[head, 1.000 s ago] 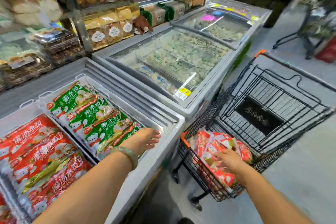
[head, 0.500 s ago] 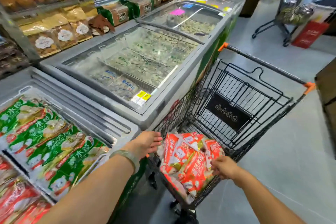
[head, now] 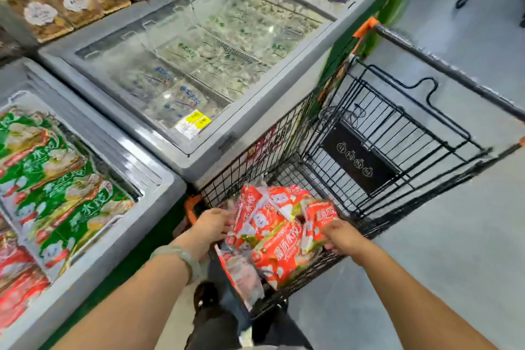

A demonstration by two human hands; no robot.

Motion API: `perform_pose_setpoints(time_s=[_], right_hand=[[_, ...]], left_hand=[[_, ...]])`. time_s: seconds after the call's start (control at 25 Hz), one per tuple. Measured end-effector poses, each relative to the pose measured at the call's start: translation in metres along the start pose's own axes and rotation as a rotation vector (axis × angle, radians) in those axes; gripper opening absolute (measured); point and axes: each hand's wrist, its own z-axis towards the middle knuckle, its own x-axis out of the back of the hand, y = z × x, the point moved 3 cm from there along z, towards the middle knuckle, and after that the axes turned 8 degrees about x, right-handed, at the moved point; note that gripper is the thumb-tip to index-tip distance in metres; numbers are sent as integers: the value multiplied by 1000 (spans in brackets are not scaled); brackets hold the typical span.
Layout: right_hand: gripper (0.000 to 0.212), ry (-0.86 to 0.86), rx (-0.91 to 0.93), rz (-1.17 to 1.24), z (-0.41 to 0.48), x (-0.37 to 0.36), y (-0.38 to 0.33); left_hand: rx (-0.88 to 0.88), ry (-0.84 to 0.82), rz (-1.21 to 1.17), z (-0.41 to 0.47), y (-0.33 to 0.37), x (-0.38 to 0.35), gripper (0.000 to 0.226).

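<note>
Bringing your left hand [head: 213, 224] off the open freezer [head: 167, 187] and across to the cart [head: 454, 74] is what has changed. A second ago it rested on the freezer rim beside the green packets [head: 56, 179]. Now it sits at the left edge of the red packets [head: 278, 236], fingertips touching the nearest one. Its fingers look loosely bent, but I cannot tell whether they have closed on the wrapper.

Your right hand [head: 345, 237] has kept to the opposite side of the pile. Its fingers curl over the top of the rightmost packet and the thumb sits beneath, so it has that packet pinched by the edge.

The packets lie heaped between your two hands, in the end of the cart closest to you. The green packets are now well off to the left of your left hand.

With both hands bracketing the pile, picking from the freezer looks finished for the moment. The work now looks like settling or straightening the load.
</note>
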Motion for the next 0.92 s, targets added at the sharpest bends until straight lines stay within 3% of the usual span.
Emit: perform_pose_setpoints(time_s=[0.16, 0.28, 0.44, 0.6, 0.72, 0.92], right_hand=[[16, -101, 6, -39, 24, -24, 3], [16, -173, -57, -6, 34, -51, 10], [23, -207, -99, 13, 49, -85, 20], [25, -257, -145, 33, 59, -115, 30], [26, -271, -179, 51, 64, -129, 36], [24, -251, -227, 87, 72, -139, 34]], left_hand=[[-50, 178, 285, 18, -10, 1, 30], [-100, 245, 712, 51, -21, 0, 19], [-187, 267, 1386, 82, -26, 4, 36], [-127, 282, 1953, 117, -27, 26, 34], [-85, 225, 2089, 135, -36, 33, 29], [-188, 161, 2188, 142, -36, 20, 30]])
